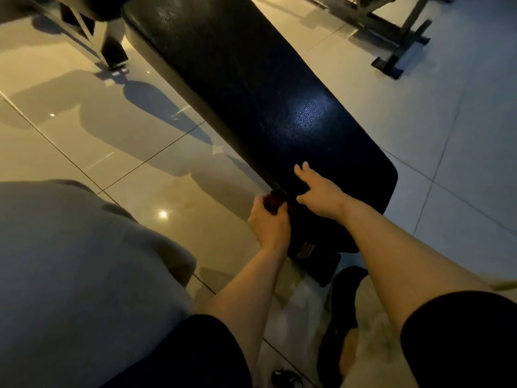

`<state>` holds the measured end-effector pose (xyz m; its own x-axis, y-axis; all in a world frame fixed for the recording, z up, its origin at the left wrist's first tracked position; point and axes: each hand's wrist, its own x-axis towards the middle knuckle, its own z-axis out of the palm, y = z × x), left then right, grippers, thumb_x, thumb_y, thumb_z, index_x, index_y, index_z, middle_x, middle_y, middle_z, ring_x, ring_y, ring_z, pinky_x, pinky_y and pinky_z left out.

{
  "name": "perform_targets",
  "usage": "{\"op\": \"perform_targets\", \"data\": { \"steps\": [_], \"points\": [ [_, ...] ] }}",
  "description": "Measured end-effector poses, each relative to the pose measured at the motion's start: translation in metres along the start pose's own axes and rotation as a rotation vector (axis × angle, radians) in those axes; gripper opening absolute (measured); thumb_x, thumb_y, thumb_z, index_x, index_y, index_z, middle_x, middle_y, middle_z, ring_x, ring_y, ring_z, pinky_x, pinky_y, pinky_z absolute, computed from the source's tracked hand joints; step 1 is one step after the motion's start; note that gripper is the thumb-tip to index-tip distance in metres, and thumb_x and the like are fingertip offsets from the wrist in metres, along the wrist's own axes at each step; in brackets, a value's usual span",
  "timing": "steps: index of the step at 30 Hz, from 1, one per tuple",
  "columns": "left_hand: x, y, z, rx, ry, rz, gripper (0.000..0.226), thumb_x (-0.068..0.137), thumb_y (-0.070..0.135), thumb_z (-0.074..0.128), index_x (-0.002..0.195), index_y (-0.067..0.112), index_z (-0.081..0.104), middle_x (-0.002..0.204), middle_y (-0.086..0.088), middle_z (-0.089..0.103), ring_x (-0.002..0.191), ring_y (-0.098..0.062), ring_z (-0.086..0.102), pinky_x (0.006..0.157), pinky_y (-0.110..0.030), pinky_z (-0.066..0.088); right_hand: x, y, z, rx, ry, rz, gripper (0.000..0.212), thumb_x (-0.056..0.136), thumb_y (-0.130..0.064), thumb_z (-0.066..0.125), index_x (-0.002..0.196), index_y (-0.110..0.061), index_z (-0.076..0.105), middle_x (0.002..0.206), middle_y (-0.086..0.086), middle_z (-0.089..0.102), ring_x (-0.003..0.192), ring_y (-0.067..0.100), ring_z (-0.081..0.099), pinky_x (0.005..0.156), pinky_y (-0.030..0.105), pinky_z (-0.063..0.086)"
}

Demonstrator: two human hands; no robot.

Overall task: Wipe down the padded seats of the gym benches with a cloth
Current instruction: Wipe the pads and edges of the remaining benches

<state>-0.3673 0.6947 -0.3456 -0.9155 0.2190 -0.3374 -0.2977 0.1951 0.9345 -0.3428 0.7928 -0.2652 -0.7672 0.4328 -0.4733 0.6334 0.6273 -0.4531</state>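
Note:
A long black padded bench seat point(251, 88) runs from the top centre down to the lower middle of the view. My left hand point(268, 222) grips a dark reddish cloth point(275, 201) bunched against the seat's near left edge. My right hand point(319, 191) rests flat on the seat's near end, fingers stretched out and pointing up the pad. The two hands lie close together, the right a little further up the pad. Most of the cloth is hidden inside my left fist.
Glossy tiled floor point(117, 152) lies on both sides of the bench. Metal frame legs of other equipment stand at top left point(112, 51) and top right point(397, 49). The bench's base plate point(321, 264) sits below the seat end, by my dark-shoed foot point(341, 303).

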Motion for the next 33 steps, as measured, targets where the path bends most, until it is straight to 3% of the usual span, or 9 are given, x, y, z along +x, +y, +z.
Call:
{"op": "perform_targets", "data": {
  "steps": [5,7,11,15,17,22,27,31,33],
  "points": [
    [0.011,0.016,0.002,-0.027,0.114,0.1,0.024,0.083,0.006,0.067,0.105,0.015,0.064,0.096,0.004,0.063,0.093,-0.012,0.059,0.084,-0.023,0.047,0.0,0.005,0.005,0.006,0.024,-0.002,0.077,0.095,-0.004,0.051,0.155,-0.025,0.008,0.163,-0.004,-0.005,0.149,0.012,-0.003,0.118,0.029,0.008],
    [0.018,0.013,0.002,-0.035,0.067,-0.015,0.02,0.083,0.004,0.067,0.097,0.017,0.062,0.09,0.007,0.059,0.088,-0.009,0.057,0.081,-0.02,0.046,0.0,0.004,0.005,0.018,0.024,0.001,0.077,0.095,-0.004,0.051,0.155,-0.026,0.008,0.162,-0.005,-0.005,0.149,0.011,-0.003,0.118,0.03,0.007],
    [0.04,0.011,-0.007,-0.046,-0.006,-0.295,0.023,0.083,0.005,0.068,0.08,0.024,0.054,0.091,-0.001,0.063,0.087,-0.021,0.062,0.083,-0.037,0.056,0.0,0.003,0.007,0.047,0.012,0.016,0.077,0.095,-0.003,0.051,0.155,-0.026,0.008,0.162,-0.005,-0.006,0.148,0.01,-0.004,0.118,0.028,0.005],
    [0.006,0.017,-0.002,-0.052,0.08,0.083,0.024,0.081,0.006,0.07,0.1,0.018,0.063,0.094,0.006,0.062,0.09,-0.013,0.06,0.084,-0.027,0.05,0.003,0.001,0.005,0.034,0.016,0.025,0.077,0.094,-0.004,0.052,0.155,-0.025,0.01,0.162,-0.004,-0.005,0.148,0.01,-0.004,0.118,0.028,0.005],
    [-0.005,0.014,0.004,-0.067,0.074,0.156,0.028,0.08,0.004,0.07,0.104,0.018,0.063,0.1,0.001,0.066,0.094,-0.015,0.062,0.087,-0.029,0.05,0.003,0.003,0.004,0.047,0.013,0.025,0.077,0.093,-0.001,0.052,0.155,-0.024,0.012,0.163,-0.003,-0.003,0.148,0.01,-0.003,0.119,0.029,0.005],
    [0.003,0.022,0.007,-0.066,0.053,0.035,0.028,0.081,0.005,0.069,0.098,0.025,0.057,0.104,0.001,0.063,0.097,-0.011,0.057,0.084,-0.015,0.04,0.002,0.006,0.004,0.09,0.006,0.019,0.081,0.089,0.014,0.04,0.154,-0.024,0.013,0.162,-0.004,-0.002,0.148,0.009,-0.004,0.116,0.024,0.003],
    [0.018,0.005,-0.005,-0.104,0.024,-0.359,0.019,0.086,0.007,0.06,0.08,0.023,0.053,0.089,-0.003,0.061,0.083,-0.022,0.058,0.08,-0.037,0.055,-0.001,0.003,0.006,0.109,0.017,0.031,0.081,0.089,0.015,0.036,0.154,-0.026,0.012,0.162,-0.005,-0.003,0.148,0.009,-0.004,0.117,0.027,0.001],
    [-0.006,0.009,-0.002,-0.055,0.011,0.038,0.024,0.082,0.003,0.066,0.096,0.021,0.059,0.094,0.003,0.061,0.089,-0.012,0.057,0.082,-0.026,0.048,-0.001,0.003,0.004,0.125,0.022,0.008,0.078,0.09,0.014,0.037,0.154,-0.025,0.012,0.162,-0.005,-0.004,0.148,0.01,-0.005,0.118,0.028,0.002],
    [-0.008,0.015,0.004,-0.032,0.001,0.021,0.023,0.083,0.004,0.066,0.099,0.019,0.059,0.096,0.005,0.058,0.091,-0.009,0.054,0.08,-0.022,0.043,0.0,0.003,0.003,0.122,0.008,0.018,0.078,0.09,0.014,0.036,0.154,-0.024,0.012,0.162,-0.004,-0.003,0.148,0.01,-0.005,0.119,0.029,0.002]
  ]
}}
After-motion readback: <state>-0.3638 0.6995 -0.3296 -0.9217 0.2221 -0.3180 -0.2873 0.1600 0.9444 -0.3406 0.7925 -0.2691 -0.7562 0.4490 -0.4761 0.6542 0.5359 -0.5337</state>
